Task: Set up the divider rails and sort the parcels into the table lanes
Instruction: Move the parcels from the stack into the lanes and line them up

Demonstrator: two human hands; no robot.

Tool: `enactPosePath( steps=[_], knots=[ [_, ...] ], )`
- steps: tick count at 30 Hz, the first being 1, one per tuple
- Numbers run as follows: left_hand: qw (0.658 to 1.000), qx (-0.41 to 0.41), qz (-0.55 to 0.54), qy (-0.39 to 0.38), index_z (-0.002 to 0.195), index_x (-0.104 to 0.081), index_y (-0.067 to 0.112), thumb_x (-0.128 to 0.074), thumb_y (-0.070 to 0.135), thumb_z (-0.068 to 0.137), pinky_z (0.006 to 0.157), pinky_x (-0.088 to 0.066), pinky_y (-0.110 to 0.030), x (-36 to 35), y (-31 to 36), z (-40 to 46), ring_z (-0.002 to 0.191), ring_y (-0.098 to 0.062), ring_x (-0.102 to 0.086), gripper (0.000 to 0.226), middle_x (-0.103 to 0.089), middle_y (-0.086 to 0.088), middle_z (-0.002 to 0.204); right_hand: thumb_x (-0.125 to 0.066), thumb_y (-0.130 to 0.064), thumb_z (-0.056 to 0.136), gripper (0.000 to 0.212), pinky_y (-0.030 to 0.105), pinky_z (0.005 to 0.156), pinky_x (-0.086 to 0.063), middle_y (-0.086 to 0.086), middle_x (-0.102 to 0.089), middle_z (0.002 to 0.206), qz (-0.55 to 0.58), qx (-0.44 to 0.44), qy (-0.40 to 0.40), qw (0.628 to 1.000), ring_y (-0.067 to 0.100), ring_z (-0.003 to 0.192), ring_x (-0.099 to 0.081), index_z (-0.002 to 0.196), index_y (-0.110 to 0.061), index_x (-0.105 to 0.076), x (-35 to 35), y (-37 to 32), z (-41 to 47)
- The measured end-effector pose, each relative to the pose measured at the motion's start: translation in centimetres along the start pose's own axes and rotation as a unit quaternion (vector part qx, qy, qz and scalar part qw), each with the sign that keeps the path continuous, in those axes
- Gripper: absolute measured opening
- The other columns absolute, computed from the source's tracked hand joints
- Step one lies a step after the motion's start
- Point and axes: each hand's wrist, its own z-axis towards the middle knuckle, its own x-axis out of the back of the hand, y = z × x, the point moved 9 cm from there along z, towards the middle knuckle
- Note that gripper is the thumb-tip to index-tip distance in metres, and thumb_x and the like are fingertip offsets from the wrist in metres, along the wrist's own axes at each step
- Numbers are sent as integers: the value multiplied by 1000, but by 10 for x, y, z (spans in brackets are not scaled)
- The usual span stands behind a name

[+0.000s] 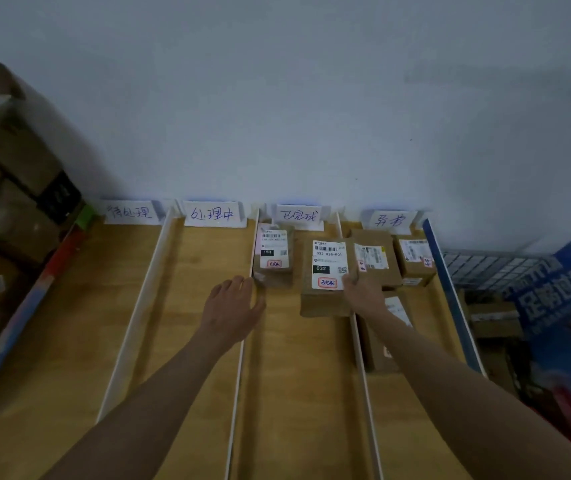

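Our right hand (360, 292) grips the near right corner of a cardboard parcel (325, 275) in the third lane; our left hand (232, 306), fingers spread, rests over the white divider rail (242, 358).

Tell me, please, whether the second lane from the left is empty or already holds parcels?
Empty. The second lane shows only bare wood below its handwritten sign; the left hand hovers over its right rail, holding nothing.

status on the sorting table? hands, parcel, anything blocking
Right hand grip on 032 parcel in third lane. Left hand open over the divider rail, beside 15H parcel. Nothing in the way.
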Motion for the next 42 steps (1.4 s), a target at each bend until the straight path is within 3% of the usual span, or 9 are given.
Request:
enactPosePath(
  steps=[3, 6, 9, 13, 19, 23, 28, 37, 42],
  knots=[
    [1000, 5, -5, -3, 138, -49, 15, -38, 44, 101, 106, -34, -36, -11, -2, 31, 125, -22, -50, 48, -53, -3, 137, -38, -32, 106, 35, 26, 64, -51, 7, -63, 90, -6, -4, -12, 1000, 12, 73, -58, 102, -1, -55, -12, -6, 37],
    [1000, 5, -12, -5, 138, -48, 16, -37, 44, 101, 106, -33, -36, -22, -6, 54, 126, -21, -49, 47, -53, -2, 137, -38, -34, 106, 41, 38, 87, -56, 18, -62, 114, -15, 3, -21, 1000, 25, 99, -63, 116, 2, -55, -26, -12, 72],
    [1000, 9, -15, -15, 139, -47, 16, -34, 45, 102, 107, -33, -35, -37, -12, 68, 128, -21, -47, 48, -51, -2, 139, -37, -35, 106, 44, 40, 94, -53, 20, -57, 123, -27, -12, -20, 999, 30, 108, -60, 124, 2, -50, -37, -13, 96],
    [1000, 14, -16, -19, 138, -48, 16, -9, 59, 87, 105, -36, -36, -49, -19, 73, 125, -21, -50, 76, -53, -1, 137, -32, -32, 107, 46, 42, 100, -47, 24, -48, 131, -69, -24, -31, 997, 35, 119, -52, 134, 4, -42, -50, -11, 114],
    [999, 27, -16, -35, 146, -43, 16, -5, 62, 86, 110, -35, -37, -64, -33, 68, 129, -20, -48, 84, -49, -1, 144, -33, -41, 105, 49, 41, 93, -50, 20, -57, 124, -44, -47, -24, 998, 32, 111, -59, 128, 2, -44, -60, -8, 124],
    [999, 24, -16, -38, 147, -40, 15, -28, 52, 101, 111, -32, -37, -60, -33, 62, 132, -22, -46, 61, -47, -3, 146, -42, -33, 104, 42, 34, 81, -50, 16, -61, 121, -45, -33, -19, 998, 30, 110, -61, 128, 1, -46, -47, -14, 112],
    [1000, 16, -12, -2, 139, -49, 14, -4, 60, 83, 106, -37, -39, -19, -26, 46, 124, -24, -52, 86, -55, -4, 136, -47, -28, 101, 38, 46, 93, -50, 18, -50, 127, -112, 91, 47, 988, 34, 116, -51, 129, -3, -42, -12, -53, 65],
    [998, 8, 7, 64, 141, -49, 14, -39, 43, 101, 105, -36, -42, 49, -32, -40, 126, -26, -50, 51, -53, -5, 140, -34, -41, 102, 52, 48, 118, -18, 7, -33, 156, -291, 265, 78, 916, 31, 144, -29, 149, -20, -35, -15, -101, -100],
    [994, 10, 28, 101, 142, -47, 16, -36, 43, 101, 106, -36, -40, 83, -58, -125, 128, -23, -49, 50, -52, -2, 141, -30, -41, 103, 50, 48, 113, -30, 9, -41, 149, -297, 293, 83, 905, 32, 136, -38, 146, -17, -37, -25, -111, -200]
  ],
)
